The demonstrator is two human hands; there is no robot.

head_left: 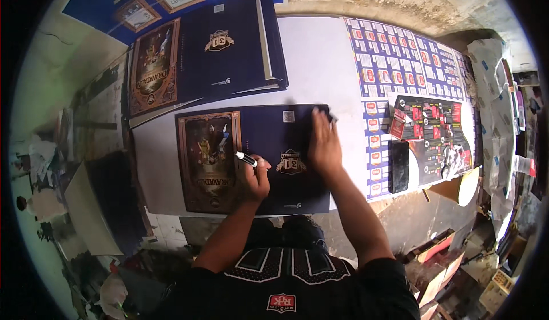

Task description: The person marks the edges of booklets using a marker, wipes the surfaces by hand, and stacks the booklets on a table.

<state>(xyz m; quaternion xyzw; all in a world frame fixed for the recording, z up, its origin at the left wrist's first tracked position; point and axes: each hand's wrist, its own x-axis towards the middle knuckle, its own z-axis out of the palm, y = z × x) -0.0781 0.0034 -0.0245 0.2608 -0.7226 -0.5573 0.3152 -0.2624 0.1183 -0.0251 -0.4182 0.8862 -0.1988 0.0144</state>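
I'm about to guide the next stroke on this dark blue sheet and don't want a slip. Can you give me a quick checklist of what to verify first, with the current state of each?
1. Left hand grips the black-and-white tool: ok.
2. Tool tip touching the dark blue printed sheet: cannot tell.
3. Right hand pressed flat on the sheet near its top right corner: ok.
4. Sheet lies flat on the white tabletop: ok.
5. Stack of similar sheets sits apart, above the work sheet: ok.
6. Black phone-like slab lies off the sheet, to the right: ok.
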